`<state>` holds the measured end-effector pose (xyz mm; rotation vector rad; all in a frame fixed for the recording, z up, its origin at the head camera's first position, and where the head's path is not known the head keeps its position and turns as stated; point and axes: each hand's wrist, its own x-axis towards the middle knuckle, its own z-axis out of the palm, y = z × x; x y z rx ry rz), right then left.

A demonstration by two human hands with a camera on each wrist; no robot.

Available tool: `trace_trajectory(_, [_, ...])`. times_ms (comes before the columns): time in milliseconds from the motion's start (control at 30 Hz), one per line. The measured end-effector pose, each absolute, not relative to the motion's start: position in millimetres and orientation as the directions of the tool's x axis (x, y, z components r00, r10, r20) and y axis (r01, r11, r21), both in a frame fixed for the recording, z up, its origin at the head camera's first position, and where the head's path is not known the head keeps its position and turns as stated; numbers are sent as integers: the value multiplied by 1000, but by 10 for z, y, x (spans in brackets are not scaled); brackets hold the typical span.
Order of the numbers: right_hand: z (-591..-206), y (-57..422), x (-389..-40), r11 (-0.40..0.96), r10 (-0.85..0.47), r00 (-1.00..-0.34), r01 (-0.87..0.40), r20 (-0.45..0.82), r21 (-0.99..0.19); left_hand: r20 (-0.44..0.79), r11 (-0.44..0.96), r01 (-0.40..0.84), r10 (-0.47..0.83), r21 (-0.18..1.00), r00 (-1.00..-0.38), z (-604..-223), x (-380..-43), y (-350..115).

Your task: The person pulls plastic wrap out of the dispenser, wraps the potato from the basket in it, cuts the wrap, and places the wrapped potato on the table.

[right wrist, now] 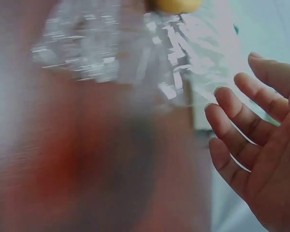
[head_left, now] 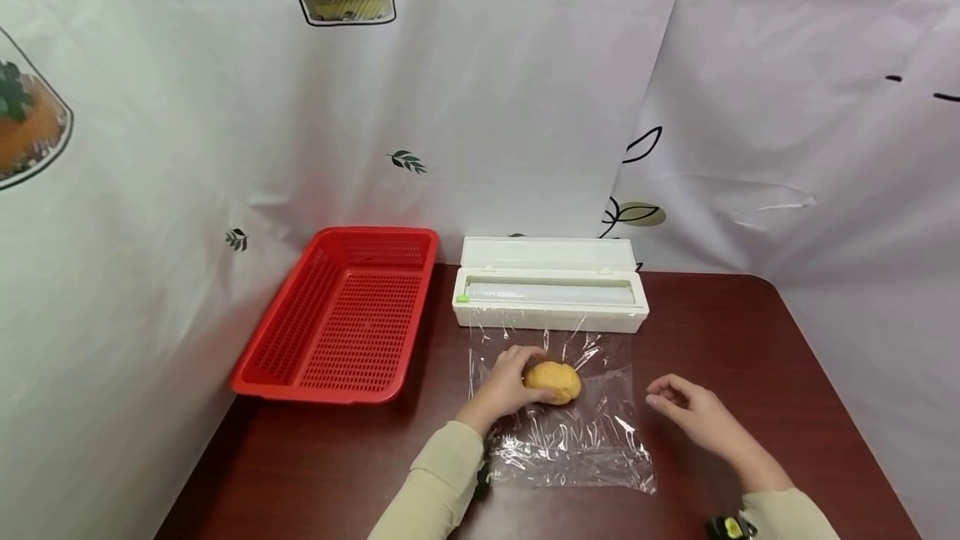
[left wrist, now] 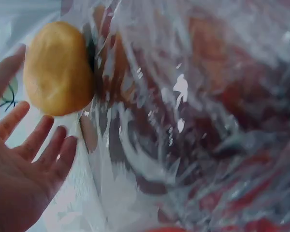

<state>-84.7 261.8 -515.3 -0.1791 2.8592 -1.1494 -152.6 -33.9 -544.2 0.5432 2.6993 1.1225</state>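
A yellow rounded lump like dough (head_left: 553, 382) lies on a sheet of clear plastic wrap (head_left: 592, 432) spread over the table. The wrap runs down from a white dispenser box (head_left: 551, 317) with its lid raised. My left hand (head_left: 510, 382) is at the lump's left side, thumb and fingers spread around it. In the left wrist view, fingertips come right up to the edge of the lump (left wrist: 59, 70), with the fingers apart and fairly straight. To the right of the wrap, my right hand (head_left: 693, 411) hovers with loosely bent fingers and holds nothing.
A red perforated plastic basket (head_left: 330, 394) stands on the left of the dark red-brown table (head_left: 720, 315). White printed cloth (head_left: 510, 107) hangs behind the table and along both sides. A green slider (head_left: 462, 298) sits at the box's left end.
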Motion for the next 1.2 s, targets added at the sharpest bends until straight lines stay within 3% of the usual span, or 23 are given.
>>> trace_trajectory(67, [-5031, 2546, -1041, 725, -171, -985, -134, 12, -676, 6, 614, 171, 262, 770, -965, -5423, -1605, -416])
trace_trajectory(133, [-4882, 2389, -1283, 727, -209, -977, -175, 29, -664, 33, 551, 46, 34, 833, -999, -5403, -1728, -521])
trace_trajectory(233, [-4658, 1944, -1701, 707, -275, -961, -224, 30, -671, 40, 382, -99, -339, 919, -940, -5392, -1977, -701])
trace_trajectory(333, [-4509, 1353, -2097, 705, -346, -938, -268, 11, -657, -49, 253, -191, -479, 948, -876, -5387, -2219, -860])
trace_trajectory(533, [-4596, 402, -2524, 820, -376, -926, -343, 19, -459, -238, 60, -266, -295, 962, -925, -5575, -2456, -1015])
trace_trajectory(733, [-4840, 62, -2553, 875, -386, -919, -392, 77, -284, -178, 30, -194, -281, 981, -943, -6687, -2828, -1007])
trace_trajectory(767, [-4876, 42, -2547, 874, -393, -916, -400, 85, -276, -188, 29, -204, -280, 978, -942, -6731, -2819, -1001])
trace_trajectory(833, [-4933, 26, -2541, 871, -409, -907, -421, 98, -254, -234, 33, -252, -275, 967, -933, -6592, -2715, -975])
trace_trajectory(1033, [-4933, 88, -2619, 837, -518, -849, -529, 106, -143, -281, 78, -303, -218, 950, -935, -5660, -2314, -902])
trace_trajectory(1200, [-4905, 199, -2701, 772, -599, -791, -611, 120, -174, -243, 59, -262, -218, 963, -945, -5510, -2315, -916])
